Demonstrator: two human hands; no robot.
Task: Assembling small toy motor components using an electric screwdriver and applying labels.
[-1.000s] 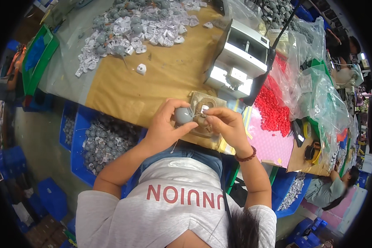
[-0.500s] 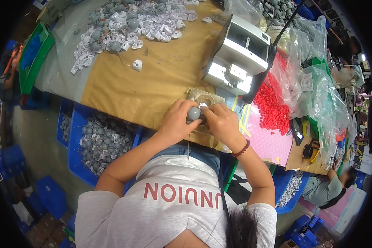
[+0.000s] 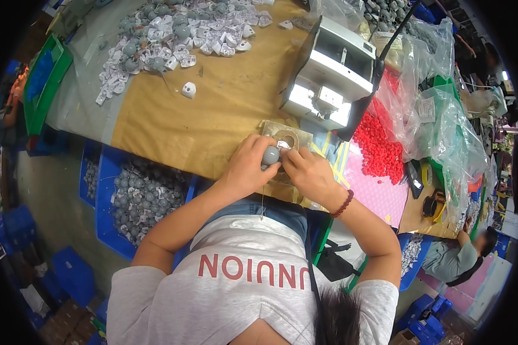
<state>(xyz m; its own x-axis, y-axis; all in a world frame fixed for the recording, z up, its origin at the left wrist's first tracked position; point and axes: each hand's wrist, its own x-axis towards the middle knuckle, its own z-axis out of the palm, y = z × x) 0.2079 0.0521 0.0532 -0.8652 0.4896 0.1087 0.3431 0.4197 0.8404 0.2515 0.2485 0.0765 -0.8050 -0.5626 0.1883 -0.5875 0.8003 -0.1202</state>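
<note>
My left hand (image 3: 246,167) is closed round a smooth grey ball (image 3: 270,155) at the table's near edge. Against the ball's right side sits a small white plastic piece (image 3: 283,144), partly covered by fingers. The fingertips of my right hand (image 3: 312,177) pinch at this white piece. Whether the piece is joined to the ball, I cannot tell. A thin string (image 3: 263,201) hangs below the hands. Just beyond them lies a flat block with a round recess (image 3: 272,129), partly hidden by my hands.
White pieces and grey balls (image 3: 181,34) are heaped at the far left. A white machine (image 3: 334,69) stands at far right, beside red parts (image 3: 380,149) and plastic bags. One white part (image 3: 189,89) lies alone. Left below the table, a blue bin (image 3: 106,213) holds grey balls.
My right forearm and elbow have swung outward to the right, and the right wrist has turned slightly. The ball and white piece stay nearly in place between my hands.
</note>
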